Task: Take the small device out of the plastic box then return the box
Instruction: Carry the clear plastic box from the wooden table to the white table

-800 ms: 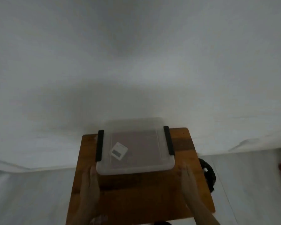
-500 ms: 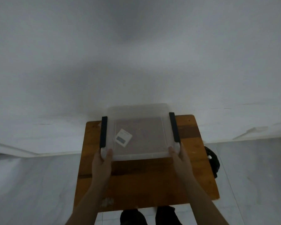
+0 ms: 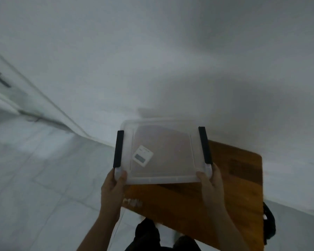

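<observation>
A: Both hands are on it! The left hand (image 3: 112,189) has its grip clamped on the near-left corner of the clear, flat plastic box with the lid on (image 3: 161,153), and the right hand (image 3: 211,183) is pinched tight on the near-right corner, thumbs on top.

B: And the small white rectangular device with a dark screen (image 3: 142,156)?

A: Inside, seen through the lid, lying toward the left side at centre frame. The black clip handles (image 3: 118,149) run along both short edges, apparently latched.

B: The box looks lifted, hanging partly past the left edge of the brown wooden table (image 3: 243,178) at lower right.

A: I'd say so. The pale tiled floor (image 3: 34,178) fills the lower left beneath it.

B: Advice for the carry?

A: Keep it level so the device doesn't slide, hold the corners evenly, and set it down flat before touching those clips.
</observation>
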`<state>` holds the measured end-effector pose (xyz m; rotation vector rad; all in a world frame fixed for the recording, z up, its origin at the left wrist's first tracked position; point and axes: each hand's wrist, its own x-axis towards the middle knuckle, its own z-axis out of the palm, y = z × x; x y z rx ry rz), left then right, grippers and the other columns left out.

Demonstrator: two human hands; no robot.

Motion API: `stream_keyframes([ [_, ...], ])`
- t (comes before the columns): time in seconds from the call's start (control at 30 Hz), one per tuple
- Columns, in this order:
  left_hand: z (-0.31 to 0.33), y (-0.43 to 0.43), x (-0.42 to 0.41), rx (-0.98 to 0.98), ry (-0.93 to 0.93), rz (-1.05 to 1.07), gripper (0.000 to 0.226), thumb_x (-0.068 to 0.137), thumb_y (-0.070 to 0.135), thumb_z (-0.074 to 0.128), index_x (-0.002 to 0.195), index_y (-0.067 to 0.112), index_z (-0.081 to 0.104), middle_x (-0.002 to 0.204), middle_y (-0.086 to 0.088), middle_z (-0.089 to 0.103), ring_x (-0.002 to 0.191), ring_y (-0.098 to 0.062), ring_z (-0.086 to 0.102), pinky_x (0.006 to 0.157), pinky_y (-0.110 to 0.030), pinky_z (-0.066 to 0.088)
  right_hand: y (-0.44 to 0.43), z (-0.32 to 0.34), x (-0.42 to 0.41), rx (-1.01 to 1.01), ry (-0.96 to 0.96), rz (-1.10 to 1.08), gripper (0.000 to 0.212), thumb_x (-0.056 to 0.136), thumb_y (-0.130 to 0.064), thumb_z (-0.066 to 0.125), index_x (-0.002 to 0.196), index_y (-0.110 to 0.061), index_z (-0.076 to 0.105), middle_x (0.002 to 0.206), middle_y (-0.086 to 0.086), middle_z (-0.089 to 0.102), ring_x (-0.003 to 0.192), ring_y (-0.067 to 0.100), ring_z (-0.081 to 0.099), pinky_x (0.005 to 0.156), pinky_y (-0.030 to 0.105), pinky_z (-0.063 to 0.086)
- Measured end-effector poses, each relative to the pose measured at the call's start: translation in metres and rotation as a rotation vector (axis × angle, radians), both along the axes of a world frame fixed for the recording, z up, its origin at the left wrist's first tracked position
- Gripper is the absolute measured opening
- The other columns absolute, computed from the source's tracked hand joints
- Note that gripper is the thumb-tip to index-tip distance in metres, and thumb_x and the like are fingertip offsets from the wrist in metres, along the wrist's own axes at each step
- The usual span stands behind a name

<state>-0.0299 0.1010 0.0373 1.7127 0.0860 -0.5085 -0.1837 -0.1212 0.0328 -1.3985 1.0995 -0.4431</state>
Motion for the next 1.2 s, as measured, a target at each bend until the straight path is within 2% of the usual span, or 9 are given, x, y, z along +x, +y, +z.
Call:
stream_keyframes([
  [0.2,0.012,0.093,-0.022,-0.102,0.005,0.399,0.034,0.099,0.021,0.058,0.132,0.015,0.062,0.115,0.001,0.075,0.107,-0.019,0.072,0.092,-0.045,0.058,0.055,0.005,0.068,-0.011,-0.034,0.364,0.052,0.094,-0.018,0.06,0.143,-0.029,0.043,0.121,-0.019,0.054,0.11,0.003,0.056,0.081,0.025,0.052],
  [0.43,0.013,0.239,-0.019,-0.117,-0.047,0.798,0.038,0.099,0.022,0.058,0.137,0.017,0.061,0.122,0.002,0.073,0.112,-0.019,0.07,0.094,-0.048,0.057,0.199,0.026,0.166,-0.008,-0.043,0.703,0.039,0.097,-0.015,0.056,0.129,-0.034,0.043,0.108,-0.023,0.053,0.097,0.003,0.054,0.074,0.016,0.043],
  [0.57,0.013,0.331,-0.006,-0.142,-0.119,0.993,0.037,0.1,0.022,0.056,0.136,0.019,0.06,0.122,0.001,0.073,0.113,-0.019,0.069,0.094,-0.046,0.057,0.307,0.037,0.223,-0.011,-0.041,0.882,0.045,0.096,-0.016,0.057,0.138,-0.029,0.047,0.124,-0.009,0.06,0.115,0.018,0.058,0.099,0.041,0.048],
  [0.63,0.02,0.375,-0.002,-0.152,-0.15,1.095,0.037,0.101,0.02,0.054,0.138,0.019,0.059,0.123,0.002,0.072,0.114,-0.018,0.069,0.094,-0.044,0.057,0.361,0.041,0.249,-0.043,-0.085,0.987,0.05,0.095,-0.016,0.058,0.144,-0.024,0.046,0.133,-0.005,0.057,0.124,0.019,0.054,0.103,0.036,0.041],
  [0.87,0.036,0.501,0.022,-0.136,-0.264,1.352,0.036,0.103,0.019,0.05,0.139,0.015,0.056,0.117,0.006,0.074,0.11,-0.016,0.07,0.09,-0.037,0.059,0.517,0.056,0.324,0.001,-0.142,1.257,0.056,0.097,-0.02,0.057,0.148,-0.032,0.038,0.118,-0.036,0.048,0.092,-0.034,0.047,0.09,0.01,0.038],
  [0.97,0.035,0.548,0.048,-0.118,-0.283,1.416,0.037,0.103,0.02,0.05,0.139,0.017,0.056,0.113,0.012,0.075,0.106,-0.01,0.071,0.088,-0.036,0.06,0.575,0.052,0.364,-0.026,-0.159,1.335,0.061,0.098,-0.02,0.057,0.153,-0.028,0.033,0.14,-0.015,0.053,0.115,-0.014,0.052,0.085,0.004,0.034],
  [1.03,0.033,0.582,0.072,-0.098,-0.291,1.468,0.038,0.103,0.017,0.05,0.14,0.014,0.055,0.117,0.009,0.073,0.106,-0.009,0.071,0.089,-0.037,0.059,0.616,0.049,0.394,-0.035,-0.143,1.365,0.062,0.098,-0.018,0.057,0.154,-0.027,0.033,0.133,0.013,0.057,0.116,0.01,0.055,0.081,0.006,0.043],
  [1.1,0.031,0.62,0.102,-0.077,-0.302,1.518,0.037,0.103,0.014,0.049,0.139,0.014,0.056,0.118,0.008,0.073,0.107,-0.01,0.071,0.088,-0.035,0.059,0.662,0.049,0.429,-0.03,-0.142,1.395,0.061,0.098,-0.016,0.056,0.154,-0.026,0.034,0.13,0.029,0.049,0.112,0.018,0.048,0.091,0.022,0.047],
  [1.2,0.041,0.676,0.144,-0.053,-0.304,1.598,0.033,0.103,0.014,0.049,0.135,0.018,0.057,0.109,0.016,0.075,0.106,-0.008,0.07,0.087,-0.032,0.06,0.734,0.049,0.482,0.014,-0.139,1.477,0.062,0.098,-0.018,0.055,0.154,-0.028,0.032,0.133,0.022,0.05,0.12,0.032,0.044,0.1,0.042,0.042],
])
